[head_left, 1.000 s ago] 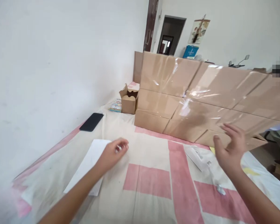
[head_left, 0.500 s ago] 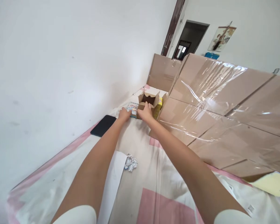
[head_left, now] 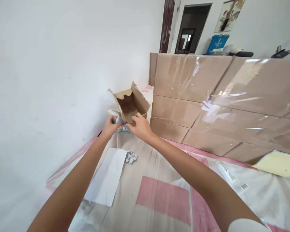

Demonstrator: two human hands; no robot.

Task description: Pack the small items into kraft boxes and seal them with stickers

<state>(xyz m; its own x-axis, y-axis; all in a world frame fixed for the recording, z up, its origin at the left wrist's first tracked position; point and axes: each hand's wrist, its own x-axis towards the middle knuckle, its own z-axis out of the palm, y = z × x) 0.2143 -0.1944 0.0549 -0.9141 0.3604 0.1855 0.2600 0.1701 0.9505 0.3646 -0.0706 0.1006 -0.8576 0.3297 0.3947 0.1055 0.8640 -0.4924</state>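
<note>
An opened brown cardboard box (head_left: pixel 140 98) stands against the wall side with its torn flaps up. My right hand (head_left: pixel 141 129) is closed over its near edge, fingers at the rim and thumb pointing left. Just left of it, my left hand (head_left: pixel 109 127) pinches a blue printed packet (head_left: pixel 122 127) that lies in front of the box. The hands are almost touching. Fingers cover part of the packet, so its exact kind is unclear. Nearer to me lies a small pile of white-and-blue paper pieces (head_left: pixel 131 157) beside a white paper sheet (head_left: pixel 106 177).
Stacked, film-wrapped cartons (head_left: pixel 183 96) form a barrier on the right. A white wall (head_left: pixel 50 80) bounds the left. A pale cloth with pink patches (head_left: pixel 164 196) covers the surface. A yellow sheet (head_left: pixel 280 163) sticks out at the right.
The view has turned and levelled. The cardboard box looks larger and tipped, with both hands at its near side. The black tablet and yellow box are now mostly hidden.
</note>
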